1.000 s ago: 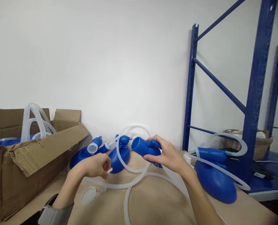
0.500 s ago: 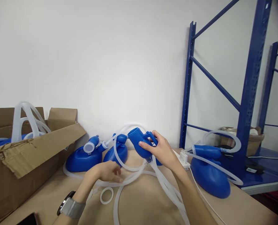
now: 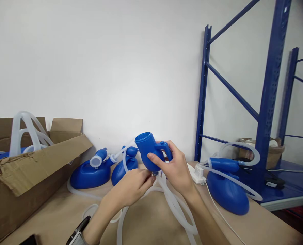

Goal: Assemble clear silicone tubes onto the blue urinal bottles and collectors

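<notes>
My right hand (image 3: 174, 166) is wrapped round the handle of a blue plastic funnel cup (image 3: 147, 149), held upright above the table with its round mouth up. My left hand (image 3: 132, 187) pinches at the cup's bottom outlet, where a clear white hose (image 3: 173, 204) joins it. The hose loops down over the tan tabletop (image 3: 154, 221). A white ring cap (image 3: 90, 211) lies on the table beneath my left forearm. A watch sits on my left wrist.
Two blue flat bottles (image 3: 90, 173) with white caps lie behind my hands; another blue bottle (image 3: 226, 192) with coiled tube lies right. An open cardboard box (image 3: 26, 173) with more tubing stands left. Blue shelving (image 3: 266, 102) rises right. A white wall is behind.
The right hand tilted the blue cup from lying sideways to upright. The left hand left the table, where a white cap now lies, and came up to the cup's bottom outlet.
</notes>
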The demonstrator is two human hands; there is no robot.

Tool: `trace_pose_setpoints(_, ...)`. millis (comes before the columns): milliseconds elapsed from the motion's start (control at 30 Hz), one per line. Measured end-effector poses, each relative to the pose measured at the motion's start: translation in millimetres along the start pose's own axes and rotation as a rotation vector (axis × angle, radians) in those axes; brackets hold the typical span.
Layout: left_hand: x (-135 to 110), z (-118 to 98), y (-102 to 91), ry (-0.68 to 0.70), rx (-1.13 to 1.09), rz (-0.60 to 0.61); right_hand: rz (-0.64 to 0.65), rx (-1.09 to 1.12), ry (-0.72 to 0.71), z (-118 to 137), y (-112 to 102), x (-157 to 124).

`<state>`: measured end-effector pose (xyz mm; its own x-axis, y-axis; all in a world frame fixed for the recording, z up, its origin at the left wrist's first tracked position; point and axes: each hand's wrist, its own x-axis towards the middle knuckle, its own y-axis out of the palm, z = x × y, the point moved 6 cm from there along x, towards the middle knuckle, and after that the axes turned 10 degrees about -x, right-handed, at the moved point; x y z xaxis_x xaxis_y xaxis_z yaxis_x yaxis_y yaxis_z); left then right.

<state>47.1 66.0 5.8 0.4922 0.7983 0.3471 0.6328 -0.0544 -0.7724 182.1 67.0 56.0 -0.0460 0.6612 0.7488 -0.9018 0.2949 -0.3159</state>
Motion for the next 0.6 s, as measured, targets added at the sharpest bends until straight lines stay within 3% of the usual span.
trace_pose_setpoints(233, 5, 8, 4.8, 0.028, -0.185, 0.026, -0.009, 0.059, -0.017, -2, 1, -1)
trace_pose_setpoints(600, -2, 1, -1.5, -0.009, -0.24, 0.183, 0.135, 0.285, 0.086, -17, 10, 5)
